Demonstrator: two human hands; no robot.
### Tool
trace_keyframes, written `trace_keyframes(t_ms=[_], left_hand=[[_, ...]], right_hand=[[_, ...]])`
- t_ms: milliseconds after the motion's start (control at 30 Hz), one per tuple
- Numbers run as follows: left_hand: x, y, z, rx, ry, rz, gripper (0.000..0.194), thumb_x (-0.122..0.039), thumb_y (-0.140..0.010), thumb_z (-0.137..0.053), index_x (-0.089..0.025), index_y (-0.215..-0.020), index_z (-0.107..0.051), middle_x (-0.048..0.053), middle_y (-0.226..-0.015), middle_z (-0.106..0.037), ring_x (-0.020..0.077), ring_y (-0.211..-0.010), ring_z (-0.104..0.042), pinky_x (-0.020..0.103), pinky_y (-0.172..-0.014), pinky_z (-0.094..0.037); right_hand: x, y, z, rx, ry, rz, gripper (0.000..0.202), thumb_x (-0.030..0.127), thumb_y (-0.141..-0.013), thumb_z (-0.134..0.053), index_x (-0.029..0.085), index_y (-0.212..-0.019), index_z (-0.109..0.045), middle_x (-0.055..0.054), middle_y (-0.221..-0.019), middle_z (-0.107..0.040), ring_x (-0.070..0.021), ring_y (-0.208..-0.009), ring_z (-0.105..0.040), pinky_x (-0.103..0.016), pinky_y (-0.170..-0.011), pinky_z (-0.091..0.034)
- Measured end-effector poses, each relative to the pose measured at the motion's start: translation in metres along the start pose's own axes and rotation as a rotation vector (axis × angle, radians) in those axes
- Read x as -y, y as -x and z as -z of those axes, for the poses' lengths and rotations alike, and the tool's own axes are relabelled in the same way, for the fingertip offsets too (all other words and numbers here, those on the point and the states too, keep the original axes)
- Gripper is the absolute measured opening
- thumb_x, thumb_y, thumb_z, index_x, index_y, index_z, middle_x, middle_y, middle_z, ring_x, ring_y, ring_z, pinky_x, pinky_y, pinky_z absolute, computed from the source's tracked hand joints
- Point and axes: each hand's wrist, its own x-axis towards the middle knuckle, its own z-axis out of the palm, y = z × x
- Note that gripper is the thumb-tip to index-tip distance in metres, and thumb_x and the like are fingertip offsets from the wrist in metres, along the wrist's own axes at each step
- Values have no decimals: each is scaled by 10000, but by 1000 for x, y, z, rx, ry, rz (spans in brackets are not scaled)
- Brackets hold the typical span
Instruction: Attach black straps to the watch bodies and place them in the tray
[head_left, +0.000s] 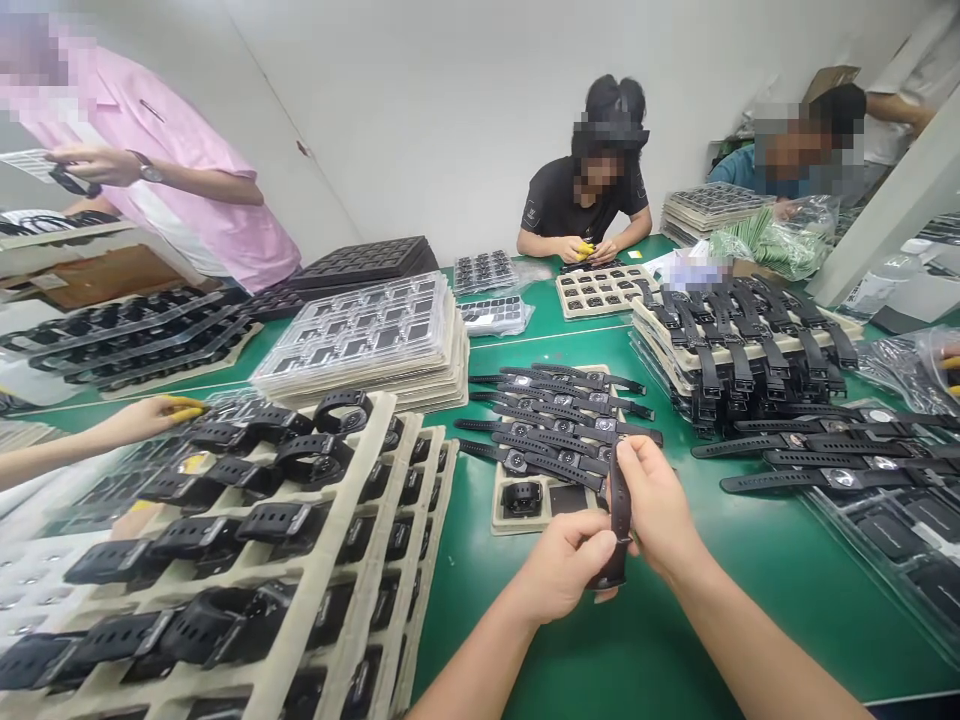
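Note:
Over the green table, both my hands hold one black smartwatch (619, 500) with a perforated strap. My left hand (570, 565) pinches it low, thumb on top, around the lower strap and case. Higher up, my right hand (654, 495) grips the strap's upper part between thumb and fingers. Just beyond my hands lies a beige tray (517, 522) bearing rows of smartwatches laid out flat with straps extended. One watch with a closed strap (521, 497) sits in a front compartment of that tray. The watch's face is hidden from view.
Stacked beige trays with looped watches (352, 500) rise close on my left. More stacked trays (360, 340) stand behind. On the right are piled watches (750, 340) and flat-laid watches (832, 445). A co-worker's hand (161, 415) reaches in from the left; other people work across the table.

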Motion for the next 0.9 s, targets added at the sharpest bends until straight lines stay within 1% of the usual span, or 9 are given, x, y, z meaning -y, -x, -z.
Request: trace_keyframes(t_ms=[67, 233, 333, 433, 500, 633, 700, 767, 900], left_hand=[[-1, 1, -2, -36, -39, -29, 586, -691, -811, -663, -107, -821, -708, -4, -705, -518, 73, -470, -462, 235, -460, -391], [-4, 4, -4, -2, -94, -59, 600, -695, -882, -553, -115, -905, -706, -14, -673, -487, 93, -475, -455, 251, -477, -391], [-7, 3, -1, -190, -366, -220, 482, -576, -961, -495, -146, -879, -698, 17, -736, -530, 139, -597, -485, 291, -588, -446], [-9, 3, 8, -365, -809, -404, 305, -384, -993, -496, -179, -958, -719, 58, -792, -578, 218, -789, -527, 340, -733, -461], [-10, 5, 12, -378, -973, -469, 290, -302, -1006, -476, -185, -1174, -682, 84, -853, -620, 245, -857, -546, 368, -781, -475], [-7, 9, 15, -384, -1013, -634, 417, -204, -1014, -482, -204, -1430, -454, 136, -1152, -658, 237, -971, -586, 381, -844, -513], [-5, 9, 14, -394, -1012, -781, 432, -171, -1005, -494, -204, -1426, -405, 132, -1159, -658, 223, -942, -594, 368, -804, -530], [-4, 8, 14, -410, -1044, -886, 372, -139, -996, -501, -201, -1359, -448, 89, -1014, -676, 206, -856, -583, 350, -753, -535], [-6, 6, 13, -470, -1125, -961, 225, -103, -986, -512, -204, -1173, -584, 33, -808, -622, 175, -736, -535, 299, -677, -529]], right_hand=[[-1, 0, 0, 18, -3, 9, 455, 708, -845, -616, 274, -889, -485, 106, -492, -467, -95, -300, -360, -191, -242, -240], [-1, 1, 1, 34, 49, 26, 426, 691, -897, -550, 271, -946, -491, 104, -511, -453, -92, -318, -327, -194, -271, -212], [3, 1, 7, 57, 155, 161, 377, 619, -932, -547, 260, -1046, -532, 81, -615, -468, -116, -465, -427, -213, -386, -357], [6, 3, 11, 219, 390, 279, 323, 499, -880, -687, 242, -1069, -634, 48, -690, -521, -146, -619, -506, -256, -555, -457], [3, 3, 11, 294, 391, 230, 305, 506, -874, -696, 223, -990, -691, 13, -743, -588, -166, -676, -556, -284, -612, -491], [-6, 3, 6, 258, 77, 66, 446, 630, -861, -668, 189, -913, -713, -13, -744, -640, -146, -606, -560, -277, -552, -494], [-8, 2, 4, 263, -4, 15, 488, 661, -807, -721, 179, -889, -716, 2, -669, -613, -130, -559, -538, -251, -500, -465], [-7, 2, 3, 266, -45, -18, 513, 677, -776, -746, 174, -869, -721, 12, -624, -585, -125, -549, -536, -236, -486, -458], [-5, 5, 3, 258, -54, -12, 538, 698, -765, -747, 168, -858, -727, 9, -619, -580, -122, -556, -545, -230, -494, -470]])
